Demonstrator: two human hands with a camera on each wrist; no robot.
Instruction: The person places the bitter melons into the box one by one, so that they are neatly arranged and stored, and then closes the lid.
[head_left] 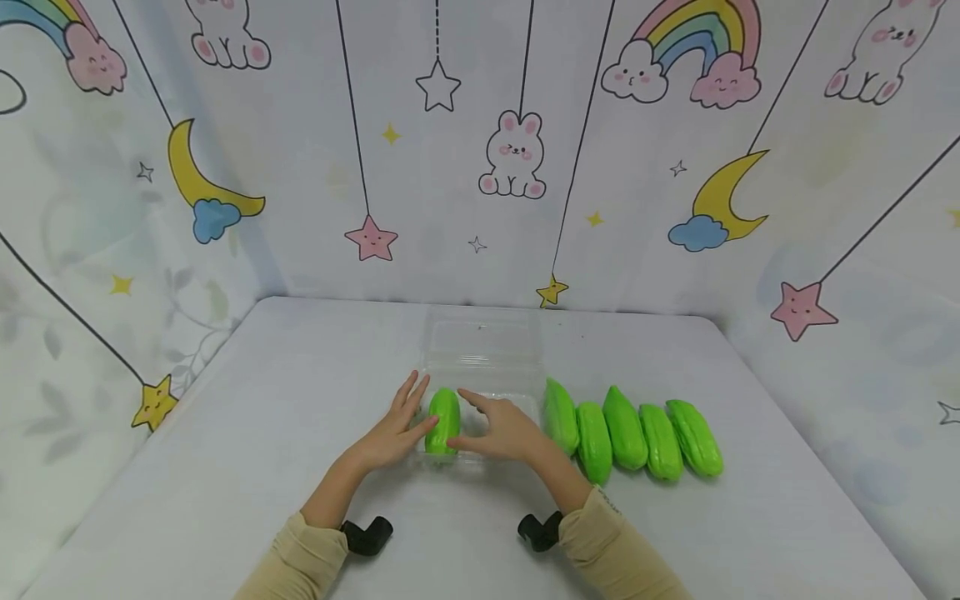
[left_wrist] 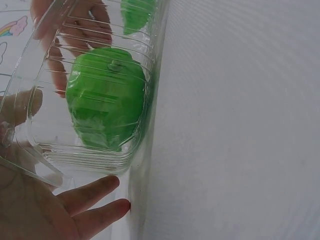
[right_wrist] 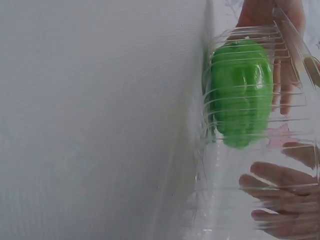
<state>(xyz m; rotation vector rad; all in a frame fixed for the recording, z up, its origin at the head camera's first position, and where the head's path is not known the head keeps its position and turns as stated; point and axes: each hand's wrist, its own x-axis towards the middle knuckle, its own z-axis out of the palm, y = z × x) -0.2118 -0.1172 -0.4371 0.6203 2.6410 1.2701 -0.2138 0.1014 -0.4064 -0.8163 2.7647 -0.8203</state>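
A clear plastic clamshell box [head_left: 480, 457] stands on the table with its lid laid back. Inside, at the left end, lies a long, glossy green ridged vegetable [head_left: 444, 408]; its exact kind is unclear. My left hand [head_left: 388, 435] is at the box's left side, fingers extended and thumb reaching over the vegetable's edge. From the right, my right hand [head_left: 504, 429] reaches over the box, thumb and forefinger spread, the thumb tip overlapping the vegetable's lower part. Through the clear wall, the left wrist view shows the vegetable [left_wrist: 106, 100] close up. Whether the thumbs touch it cannot be told.
Several similar green vegetables [head_left: 620, 429] lie in a row to the right of the box, close to my right forearm. The transparent lid [head_left: 482, 337] lies toward the table's back edge. A patterned cloth [head_left: 450, 167] hangs behind the white table [head_left: 300, 350].
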